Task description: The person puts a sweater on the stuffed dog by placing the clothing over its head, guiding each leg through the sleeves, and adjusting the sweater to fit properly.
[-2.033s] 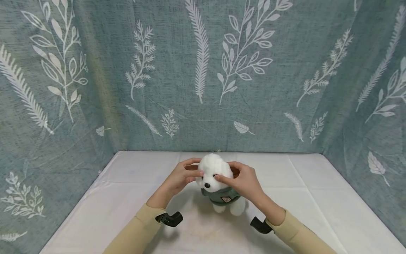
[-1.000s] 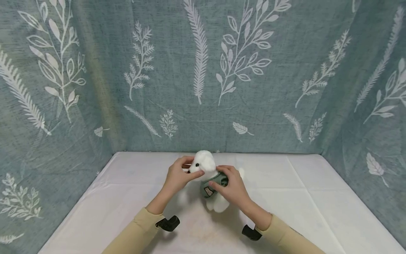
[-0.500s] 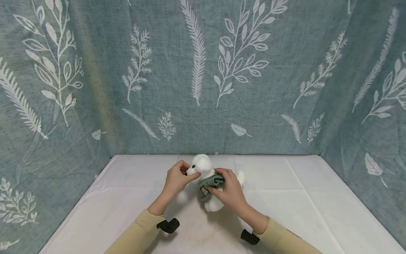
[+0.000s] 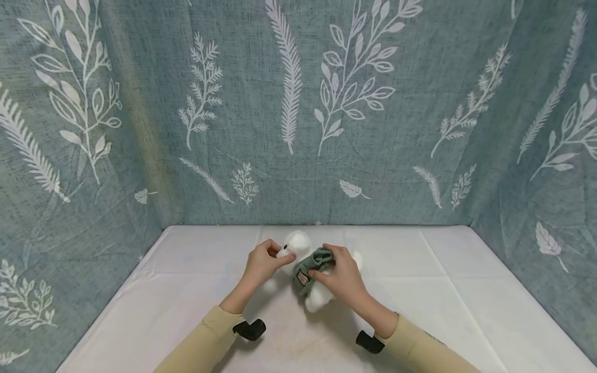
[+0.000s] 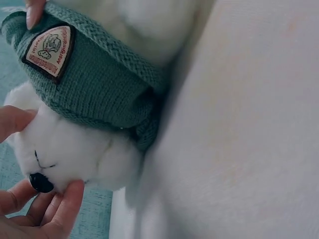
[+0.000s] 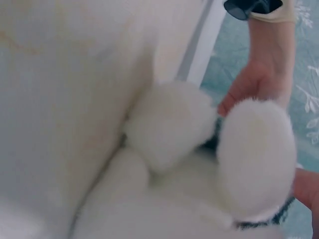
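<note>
A white plush dog point(image 4: 297, 242) stands tilted on the table, its head turned left. Around its neck and chest sits a green knit sweater point(image 5: 99, 84), bunched toward the head, with a stitched patch point(image 4: 302, 278). My left hand point(image 4: 262, 264) grips the dog's muzzle between thumb and fingers, just around the black nose point(image 5: 41, 182). Over the dog's back, my right hand point(image 4: 342, 274) pinches the sweater's edge with thumb and fingers. Two plush legs point(image 6: 256, 159) fill much of the right wrist view and hide part of the sweater there.
A white cloth point(image 4: 420, 311) covers the table. Behind and on both sides hangs a blue-green curtain point(image 4: 261, 103) with white leaf prints. Each wrist carries a black device point(image 4: 250, 329).
The dog has turned from facing me to facing left. My right hand has gone from its head to the sweater, which has slid toward the neck. My left hand has moved onto the muzzle.
</note>
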